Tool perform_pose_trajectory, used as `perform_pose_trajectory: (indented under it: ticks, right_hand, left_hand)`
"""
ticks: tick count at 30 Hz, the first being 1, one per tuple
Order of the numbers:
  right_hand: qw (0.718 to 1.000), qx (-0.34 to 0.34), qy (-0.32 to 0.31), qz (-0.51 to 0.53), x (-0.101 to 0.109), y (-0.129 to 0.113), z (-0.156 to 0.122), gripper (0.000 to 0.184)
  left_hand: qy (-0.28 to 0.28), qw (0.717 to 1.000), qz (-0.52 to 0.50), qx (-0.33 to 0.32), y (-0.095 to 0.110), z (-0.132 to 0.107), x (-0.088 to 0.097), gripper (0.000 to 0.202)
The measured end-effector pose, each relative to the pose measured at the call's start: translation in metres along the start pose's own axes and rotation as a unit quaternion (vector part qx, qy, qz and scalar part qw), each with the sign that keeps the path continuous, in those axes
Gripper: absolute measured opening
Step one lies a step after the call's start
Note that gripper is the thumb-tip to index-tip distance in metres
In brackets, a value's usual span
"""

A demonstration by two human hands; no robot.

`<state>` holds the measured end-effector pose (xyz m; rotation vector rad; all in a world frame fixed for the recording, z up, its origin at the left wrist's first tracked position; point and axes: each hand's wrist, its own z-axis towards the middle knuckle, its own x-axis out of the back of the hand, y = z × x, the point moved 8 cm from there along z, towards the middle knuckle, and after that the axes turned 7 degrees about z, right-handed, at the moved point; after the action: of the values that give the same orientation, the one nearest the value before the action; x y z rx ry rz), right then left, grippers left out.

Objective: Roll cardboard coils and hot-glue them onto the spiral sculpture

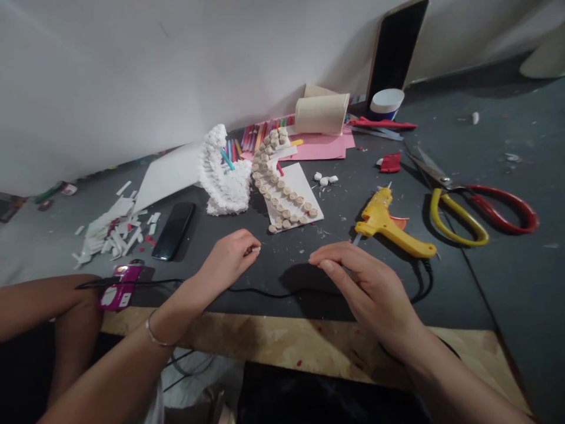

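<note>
My left hand [229,259] sits over the dark tabletop, its fingertips pinching a small white scrap [255,249]. My right hand [366,282] hovers to the right with its fingers curled together, and nothing shows in them. Just beyond it lies a yellow hot glue gun [388,224], its black cord [424,282] trailing toward the front. Ahead of my left hand stands a white card [304,188] covered with rows of rolled paper discs. Beside it is a white crumpled-paper form [223,176].
Large scissors with red and yellow handles [459,200] lie at right. A black phone [173,231], white paper strips [115,227] and a magenta device [121,287] sit at left. Coloured sticks, pink paper [322,148], and a beige roll [322,113] line the wall.
</note>
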<state>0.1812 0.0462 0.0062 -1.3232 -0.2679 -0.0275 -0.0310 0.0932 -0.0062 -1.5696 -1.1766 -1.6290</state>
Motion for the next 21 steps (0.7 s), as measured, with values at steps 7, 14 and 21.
perform_pose_trajectory:
  ticks: [7, 14, 21]
  right_hand:
    - [1.000, 0.004, 0.006, 0.003, 0.002, -0.002, 0.000, 0.020]
    - [1.000, -0.004, 0.006, -0.001, 0.004, -0.001, 0.001, 0.022]
    - [1.000, 0.005, 0.003, -0.029, 0.002, 0.003, -0.002, 0.021]
  left_hand:
    - [-0.061, 0.994, 0.000, -0.085, 0.008, 0.002, 0.000, 0.020]
    - [-0.028, 0.915, -0.375, 0.149, -0.017, -0.020, -0.008, 0.024]
    - [0.016, 0.671, -0.699, 0.246, 0.004, -0.037, -0.032, 0.028]
